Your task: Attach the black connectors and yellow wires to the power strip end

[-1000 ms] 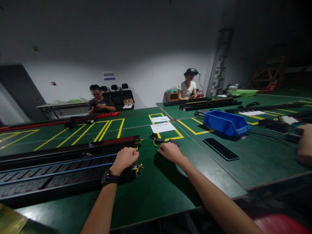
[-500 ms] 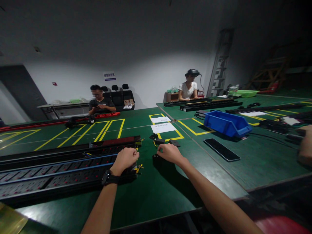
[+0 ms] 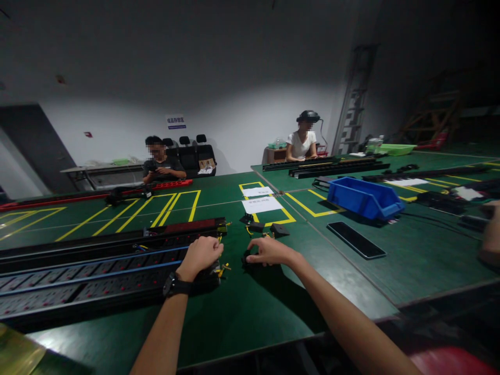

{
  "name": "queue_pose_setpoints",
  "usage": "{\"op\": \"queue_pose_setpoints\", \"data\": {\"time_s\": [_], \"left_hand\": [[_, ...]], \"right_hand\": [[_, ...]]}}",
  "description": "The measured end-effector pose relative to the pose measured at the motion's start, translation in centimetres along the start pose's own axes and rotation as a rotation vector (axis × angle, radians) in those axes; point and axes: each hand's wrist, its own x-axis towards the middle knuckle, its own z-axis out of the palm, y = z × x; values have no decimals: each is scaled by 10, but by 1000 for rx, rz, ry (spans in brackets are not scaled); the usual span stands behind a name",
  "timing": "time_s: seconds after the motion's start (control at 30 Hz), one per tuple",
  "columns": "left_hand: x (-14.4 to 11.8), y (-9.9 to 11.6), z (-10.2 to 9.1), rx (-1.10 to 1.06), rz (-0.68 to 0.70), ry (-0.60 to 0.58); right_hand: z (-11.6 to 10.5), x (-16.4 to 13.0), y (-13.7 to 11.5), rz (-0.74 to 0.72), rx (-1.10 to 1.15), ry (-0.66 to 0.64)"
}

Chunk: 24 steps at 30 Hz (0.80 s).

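**Clerk:** What is counted, from left to right?

**Inspector:** At least two rows of socket strips are seen on the table; the total is obscured by overlap. One wristwatch, one left grip, one small black part and one right grip are noted. Past these, two white sheets, two black blocks, one phone, one blue bin and one co-worker's hand are recorded.

**Clerk:** How are the handled items described?

**Inspector:** The strips are long, dark grey and dotted with red, edged by blue lines; yellow wire ends are exposed at their right end. The part is small and black; its finer shape is lost in shadow.

**Clerk:** And their position relative to each grip?

**Inspector:** The right end of the strips is covered by the left grip, whose fingers are curled; whether anything is clasped cannot be told. The black part is pinched between thumb and forefinger at the right grip's left side, near the table surface, nearer the viewer than the blocks.
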Motion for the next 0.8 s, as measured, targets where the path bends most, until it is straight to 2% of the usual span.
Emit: {"op": "queue_pose_setpoints", "data": {"time_s": [0.17,0.4,0.67,0.8], "left_hand": [[1,-1,2,4,2,5],[-1,1,-1,7,-11,-11],[-1,2,-3,16,-20,-15],[-1,2,-2,17,-18,-17]], "right_hand": [[1,0,-6,-101,-29,6],[5,4,-3,-139,-10,-5],[30,13,-14,-272,180,75],[43,17,-22,-319,174,149]]}}
